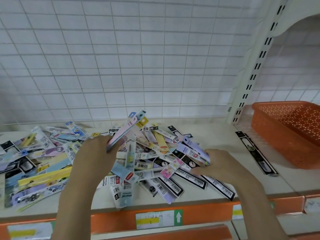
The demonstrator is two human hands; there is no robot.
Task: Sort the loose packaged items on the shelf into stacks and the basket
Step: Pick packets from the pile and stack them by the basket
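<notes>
The left hand clamps a pink-faced bundle of packs, its long axis tilted up and away to the right above the heap. The right hand pinches a lilac pack lying up-left from its fingers, at the heap's right edge. The orange basket sits further right, empty as far as I can see, nearer the right hand, with one black pack between.

2 bare forearms in view, no sleeves, no gloves. Left hand and right hand bare too: no rings, watch or bands visible.
</notes>
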